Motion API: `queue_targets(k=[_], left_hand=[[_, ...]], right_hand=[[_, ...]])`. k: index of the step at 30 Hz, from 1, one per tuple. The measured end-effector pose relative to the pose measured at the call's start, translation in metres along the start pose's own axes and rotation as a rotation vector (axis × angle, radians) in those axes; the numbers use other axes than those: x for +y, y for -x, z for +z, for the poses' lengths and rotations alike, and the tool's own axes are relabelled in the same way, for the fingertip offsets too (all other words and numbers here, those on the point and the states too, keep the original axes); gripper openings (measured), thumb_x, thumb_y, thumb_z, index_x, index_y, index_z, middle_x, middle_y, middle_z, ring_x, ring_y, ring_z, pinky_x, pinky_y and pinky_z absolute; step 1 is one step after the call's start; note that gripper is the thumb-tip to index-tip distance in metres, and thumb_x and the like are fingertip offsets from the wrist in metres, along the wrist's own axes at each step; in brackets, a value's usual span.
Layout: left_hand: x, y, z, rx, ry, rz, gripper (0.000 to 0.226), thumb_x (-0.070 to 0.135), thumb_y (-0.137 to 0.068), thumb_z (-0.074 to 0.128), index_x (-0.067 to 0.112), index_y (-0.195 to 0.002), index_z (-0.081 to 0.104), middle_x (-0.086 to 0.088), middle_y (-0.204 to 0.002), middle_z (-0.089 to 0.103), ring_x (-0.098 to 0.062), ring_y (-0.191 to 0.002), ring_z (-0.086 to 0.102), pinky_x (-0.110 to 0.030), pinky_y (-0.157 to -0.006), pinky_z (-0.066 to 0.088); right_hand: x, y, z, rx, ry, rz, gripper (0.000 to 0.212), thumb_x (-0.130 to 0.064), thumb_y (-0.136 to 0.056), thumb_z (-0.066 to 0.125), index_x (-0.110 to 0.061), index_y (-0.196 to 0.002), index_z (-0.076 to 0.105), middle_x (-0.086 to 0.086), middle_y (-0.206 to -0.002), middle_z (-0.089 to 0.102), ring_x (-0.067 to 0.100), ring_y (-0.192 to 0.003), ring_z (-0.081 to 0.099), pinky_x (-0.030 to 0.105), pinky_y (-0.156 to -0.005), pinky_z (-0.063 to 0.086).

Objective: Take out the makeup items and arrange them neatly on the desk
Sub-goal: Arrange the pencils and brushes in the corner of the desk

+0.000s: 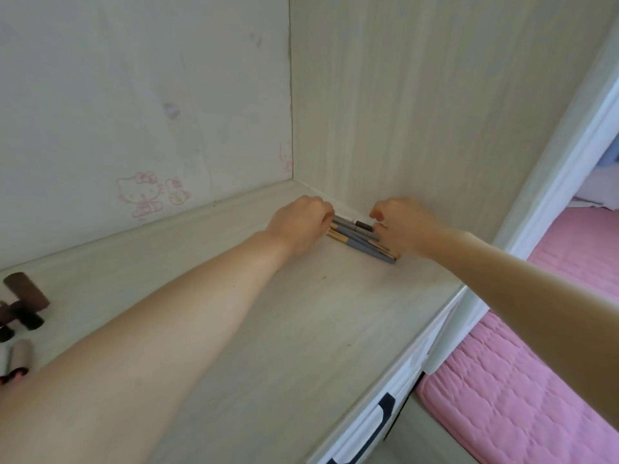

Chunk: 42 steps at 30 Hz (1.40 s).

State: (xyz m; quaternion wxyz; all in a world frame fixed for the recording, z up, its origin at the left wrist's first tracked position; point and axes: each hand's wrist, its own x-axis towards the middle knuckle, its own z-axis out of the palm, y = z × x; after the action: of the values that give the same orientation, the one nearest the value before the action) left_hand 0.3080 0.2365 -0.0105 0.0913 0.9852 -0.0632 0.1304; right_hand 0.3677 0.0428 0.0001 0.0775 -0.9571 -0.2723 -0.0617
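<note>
Several grey makeup pencils with gold bands (358,237) lie side by side on the pale wooden desk (268,323), close to the back right corner. My left hand (298,226) has curled fingers on their left ends. My right hand (402,227) has curled fingers on their right ends. The pencil ends are hidden under both hands. At the far left edge lie brown and dark lipstick tubes (25,296) and a beige tube (20,358).
A back wall with pink cartoon cat stickers (144,194) and a wooden side panel (418,112) close in the corner. A drawer with a dark handle (385,410) sits below the desk edge. A pink quilted bed (519,380) lies to the right.
</note>
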Motion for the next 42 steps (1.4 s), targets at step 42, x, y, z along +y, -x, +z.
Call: queue_targets(k=[42], left_hand=[[-0.043,0.061,-0.065,0.097,0.322,-0.03,0.007,0.015,-0.082,0.07,0.02,-0.087,0.07,0.007,-0.084,0.069,-0.006,-0.084,0.063,-0.025,-0.085,0.048]], right_hand=[[-0.057,0.048,-0.035,0.226,-0.186,-0.221,0.007,-0.013,-0.083,0.065,-0.011,-0.089,0.067,-0.003,-0.081,0.052,0.016,-0.074,0.052,0.023,-0.068,0.041]])
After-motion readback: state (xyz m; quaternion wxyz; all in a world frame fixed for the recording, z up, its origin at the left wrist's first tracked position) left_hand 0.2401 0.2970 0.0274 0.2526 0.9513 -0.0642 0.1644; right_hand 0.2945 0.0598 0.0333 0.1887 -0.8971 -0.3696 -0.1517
